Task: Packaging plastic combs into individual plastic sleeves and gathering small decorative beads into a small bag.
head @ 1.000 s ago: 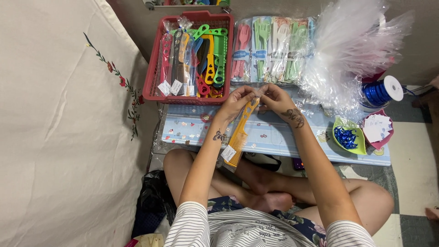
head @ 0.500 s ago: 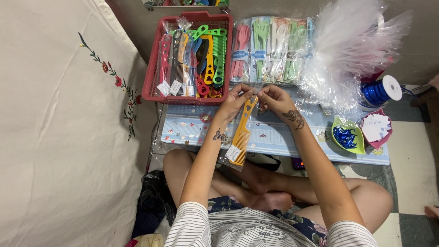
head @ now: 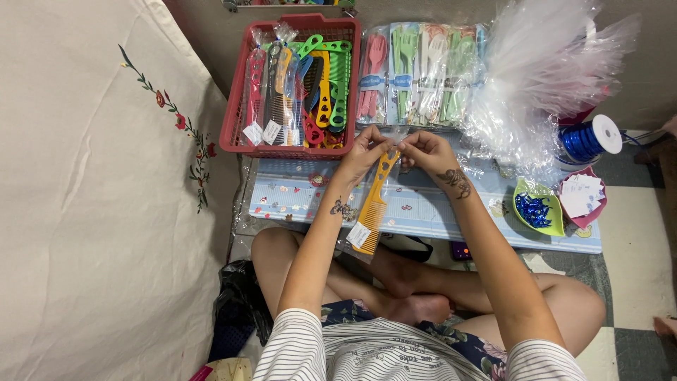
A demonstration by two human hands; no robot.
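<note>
Barely any change from half a second ago; left hand (head: 365, 149) and right hand (head: 423, 149) still pinch the bag mouth over the yellow comb (head: 375, 201), each grip clamped on it; comb hangs tilted above the counter (head: 296, 201), probably to seal the bag; red basket (head: 236, 113) beyond

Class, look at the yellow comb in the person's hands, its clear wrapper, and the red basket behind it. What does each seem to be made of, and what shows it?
Yellow comb: likely moulded plastic, uniform bright colour, cut-out handle. Clear wrapper: apparently thin glossy plastic film, see-through. Red basket: probably rigid plastic, slotted wall, even matte red.
</note>
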